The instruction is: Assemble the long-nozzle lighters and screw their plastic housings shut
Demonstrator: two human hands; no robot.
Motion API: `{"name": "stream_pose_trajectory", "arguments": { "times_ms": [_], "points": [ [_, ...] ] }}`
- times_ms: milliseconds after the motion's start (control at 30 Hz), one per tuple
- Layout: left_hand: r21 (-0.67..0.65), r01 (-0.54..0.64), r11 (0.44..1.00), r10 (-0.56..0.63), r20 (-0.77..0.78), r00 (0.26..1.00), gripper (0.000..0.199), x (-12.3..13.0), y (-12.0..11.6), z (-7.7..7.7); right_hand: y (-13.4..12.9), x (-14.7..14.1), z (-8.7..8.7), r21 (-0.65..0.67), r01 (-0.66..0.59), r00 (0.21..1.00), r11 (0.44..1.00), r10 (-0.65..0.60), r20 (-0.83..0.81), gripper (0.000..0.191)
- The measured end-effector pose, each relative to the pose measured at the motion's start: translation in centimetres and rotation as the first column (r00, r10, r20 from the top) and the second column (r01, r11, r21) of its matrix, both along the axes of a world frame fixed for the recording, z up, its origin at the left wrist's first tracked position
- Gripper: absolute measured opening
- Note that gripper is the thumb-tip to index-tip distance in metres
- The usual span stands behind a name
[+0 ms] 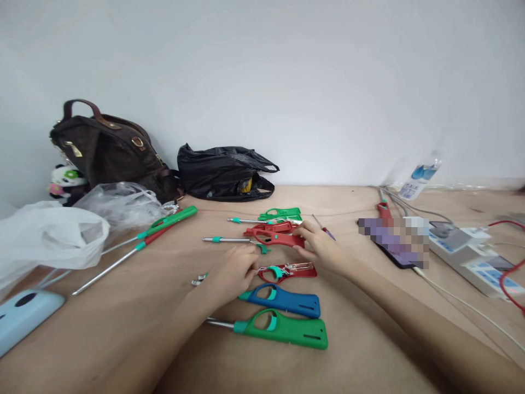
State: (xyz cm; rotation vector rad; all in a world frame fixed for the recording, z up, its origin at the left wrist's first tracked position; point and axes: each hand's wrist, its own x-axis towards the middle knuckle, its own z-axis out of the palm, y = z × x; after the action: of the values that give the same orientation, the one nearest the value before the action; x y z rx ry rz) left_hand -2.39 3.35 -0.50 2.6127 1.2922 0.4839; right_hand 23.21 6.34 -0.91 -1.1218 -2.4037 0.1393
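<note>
My right hand (322, 245) has its thumb and fingers on the end of a red gas lighter casing (275, 237). Closed fingers of my left hand (238, 268) are just in front of it; what they hold, if anything, is hidden. Near those fingertips lie a small green part (263, 249) and a metal lighter tube (225, 240). Closer to me is an opened red lighter half (303, 269) with its inner parts showing. A blue lighter (287, 301) and a green lighter (287, 331) lie nearest. Behind are a red casing half (283, 226) and a green casing half (283, 214).
A screwdriver (326, 229) lies behind my right hand. Further right are a phone (388, 241), a power strip (471, 262) with cables and a water bottle (422, 174). Leftward are more lighters (168, 220), plastic bags (53, 230), a black bag (221, 172) and a backpack (110, 148).
</note>
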Motion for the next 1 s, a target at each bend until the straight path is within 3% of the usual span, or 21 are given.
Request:
{"name": "stream_pose_trajectory", "arguments": {
  "times_ms": [200,400,633,867,1000],
  "points": [
    [-0.109,-0.024,0.994,0.033,0.081,0.996,0.011,-0.3,0.3,0.0,-2.6,2.1,0.8,-0.125,-0.065,0.991,0.99,0.049,-0.125,0.018],
    [-0.105,0.037,0.994,-0.013,0.222,0.975,0.01,-0.7,0.7,-0.5,-4.9,4.8,0.3,-0.014,-0.01,0.999,1.0,0.009,-0.049,0.026],
    [-0.034,0.112,0.993,-0.108,0.096,0.989,0.012,-0.5,0.3,0.5,-5.3,4.9,-0.6,0.003,0.011,0.999,1.0,-0.01,-0.048,0.029],
    [-0.008,0.242,0.97,-0.242,-0.057,0.969,0.029,-0.4,0.2,1.7,-5.1,4.8,-1.1,-0.089,0.063,0.987,0.994,-0.075,-0.142,0.028],
    [0.001,0.256,0.967,-0.254,-0.124,0.959,0.03,-0.3,0.1,1.7,-5.1,4.7,-1.2,-0.106,0.073,0.982,0.992,-0.09,-0.165,0.027]
  ]
}}
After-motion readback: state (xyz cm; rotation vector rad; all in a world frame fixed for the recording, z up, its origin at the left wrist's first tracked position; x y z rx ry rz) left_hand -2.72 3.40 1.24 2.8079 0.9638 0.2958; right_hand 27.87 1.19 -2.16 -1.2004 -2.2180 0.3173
